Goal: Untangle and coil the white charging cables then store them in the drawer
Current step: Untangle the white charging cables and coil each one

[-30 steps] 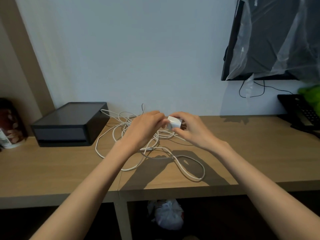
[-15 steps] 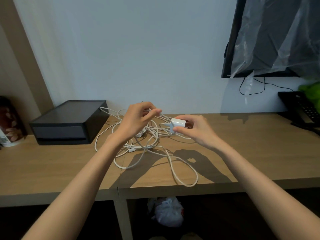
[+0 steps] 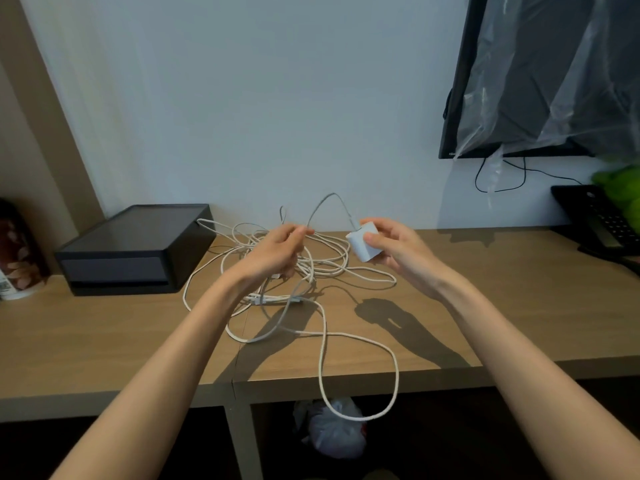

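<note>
Two hands lift the ends of a tangle of white cables over a wooden desk (image 3: 502, 306).

A plastic-draped wall screen (image 3: 519, 81) hangs at two o'clock in the view. The black drawer box (image 3: 131, 251) sits on the desk at nine o'clock from the white cables (image 3: 325, 268), which sprawl mid-desk with one loop drooping over the front edge at five o'clock. The hands are held apart. The left hand (image 3: 277, 254) pinches a strand and the right hand (image 3: 398, 251) grips the white charger block (image 3: 363, 244).
</note>
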`<state>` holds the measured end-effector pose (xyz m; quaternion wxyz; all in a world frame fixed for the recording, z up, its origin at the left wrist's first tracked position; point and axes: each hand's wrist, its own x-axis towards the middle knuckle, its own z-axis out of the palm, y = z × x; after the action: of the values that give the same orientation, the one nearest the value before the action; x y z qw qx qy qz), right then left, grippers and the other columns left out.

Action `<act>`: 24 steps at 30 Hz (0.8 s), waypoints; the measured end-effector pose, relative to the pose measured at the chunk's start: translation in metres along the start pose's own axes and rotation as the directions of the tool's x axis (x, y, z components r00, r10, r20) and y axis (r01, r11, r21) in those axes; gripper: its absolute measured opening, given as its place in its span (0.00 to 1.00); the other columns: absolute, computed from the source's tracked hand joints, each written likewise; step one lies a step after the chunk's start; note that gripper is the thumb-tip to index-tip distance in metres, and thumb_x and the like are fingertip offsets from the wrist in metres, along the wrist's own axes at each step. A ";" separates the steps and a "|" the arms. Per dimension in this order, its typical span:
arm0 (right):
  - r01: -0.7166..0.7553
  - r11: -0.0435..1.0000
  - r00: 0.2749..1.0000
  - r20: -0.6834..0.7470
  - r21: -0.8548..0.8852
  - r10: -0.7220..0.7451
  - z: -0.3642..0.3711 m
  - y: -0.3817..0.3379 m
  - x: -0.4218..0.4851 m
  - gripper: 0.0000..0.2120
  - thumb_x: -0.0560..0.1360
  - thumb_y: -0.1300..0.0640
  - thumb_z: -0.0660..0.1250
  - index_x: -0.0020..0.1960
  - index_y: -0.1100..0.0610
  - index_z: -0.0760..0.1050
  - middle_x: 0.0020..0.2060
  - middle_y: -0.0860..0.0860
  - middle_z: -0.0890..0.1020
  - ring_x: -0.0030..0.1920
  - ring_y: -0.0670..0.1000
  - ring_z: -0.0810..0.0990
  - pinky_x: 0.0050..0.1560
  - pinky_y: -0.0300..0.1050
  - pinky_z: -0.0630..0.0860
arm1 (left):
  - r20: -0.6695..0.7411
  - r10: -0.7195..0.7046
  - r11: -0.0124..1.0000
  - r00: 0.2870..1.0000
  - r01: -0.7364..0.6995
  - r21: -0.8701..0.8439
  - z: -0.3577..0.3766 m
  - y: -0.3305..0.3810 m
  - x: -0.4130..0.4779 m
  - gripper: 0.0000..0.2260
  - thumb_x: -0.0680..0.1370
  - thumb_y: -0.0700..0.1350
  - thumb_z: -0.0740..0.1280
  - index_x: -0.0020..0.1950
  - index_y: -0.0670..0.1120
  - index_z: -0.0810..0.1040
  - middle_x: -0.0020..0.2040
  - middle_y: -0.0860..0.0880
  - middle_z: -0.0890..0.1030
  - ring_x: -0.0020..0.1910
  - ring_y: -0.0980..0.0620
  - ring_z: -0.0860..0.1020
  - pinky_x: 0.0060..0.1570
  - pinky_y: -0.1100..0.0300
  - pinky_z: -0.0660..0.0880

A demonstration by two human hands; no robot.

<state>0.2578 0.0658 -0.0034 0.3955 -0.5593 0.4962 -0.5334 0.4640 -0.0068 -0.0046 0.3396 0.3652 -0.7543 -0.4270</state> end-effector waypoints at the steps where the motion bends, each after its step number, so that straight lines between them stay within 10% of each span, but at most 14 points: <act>1: -0.016 1.000 0.999 0.031 -0.021 0.017 0.001 -0.003 -0.001 0.11 0.81 0.62 0.59 0.63 0.58 0.70 0.55 0.55 0.75 0.51 0.49 0.77 0.46 0.39 0.80 | -0.050 0.000 0.999 0.999 -0.001 -0.035 -0.001 0.003 0.002 0.13 0.83 0.47 0.53 0.62 0.45 0.72 0.37 0.51 0.67 0.28 0.59 0.65 0.27 0.67 0.66; 8: -0.082 0.948 0.983 0.133 -0.307 0.128 0.004 0.000 -0.012 0.15 0.80 0.51 0.60 0.63 0.58 0.71 0.52 0.53 0.75 0.45 0.48 0.76 0.41 0.38 0.75 | -0.250 0.030 0.990 0.968 -0.063 -0.126 -0.010 0.008 0.006 0.12 0.82 0.47 0.58 0.59 0.46 0.79 0.55 0.54 0.76 0.55 0.58 0.71 0.53 0.61 0.68; 15: -0.193 0.834 0.979 0.157 0.517 0.130 0.012 -0.004 -0.012 0.23 0.72 0.49 0.64 0.58 0.66 0.71 0.43 0.56 0.75 0.37 0.48 0.77 0.37 0.39 0.78 | -0.291 0.145 0.973 0.946 -0.083 0.214 -0.002 -0.011 0.012 0.09 0.80 0.46 0.61 0.50 0.48 0.82 0.32 0.52 0.77 0.26 0.62 0.71 0.31 0.66 0.68; 19: -0.175 0.794 0.979 0.192 0.583 0.075 0.012 -0.017 -0.013 0.17 0.72 0.59 0.65 0.59 0.65 0.73 0.51 0.58 0.81 0.44 0.50 0.78 0.47 0.43 0.79 | -0.221 0.292 0.811 0.930 -0.119 0.573 0.009 -0.011 0.011 0.12 0.81 0.48 0.60 0.60 0.51 0.80 0.37 0.54 0.82 0.29 0.62 0.73 0.33 0.64 0.67; 24: -0.039 0.808 0.999 0.051 0.588 0.011 0.013 -0.015 -0.005 0.13 0.75 0.66 0.63 0.59 0.61 0.67 0.56 0.57 0.82 0.47 0.51 0.80 0.46 0.42 0.78 | 0.043 0.348 0.554 0.937 -0.242 0.797 0.020 -0.004 0.004 0.10 0.81 0.48 0.58 0.49 0.52 0.80 0.43 0.57 0.83 0.45 0.52 0.79 0.38 0.57 0.73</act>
<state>0.2727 0.0722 0.0087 0.5674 -0.4146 0.3048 -0.6429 0.4463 -0.0034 -0.0156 0.2541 0.3702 -0.8928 0.0365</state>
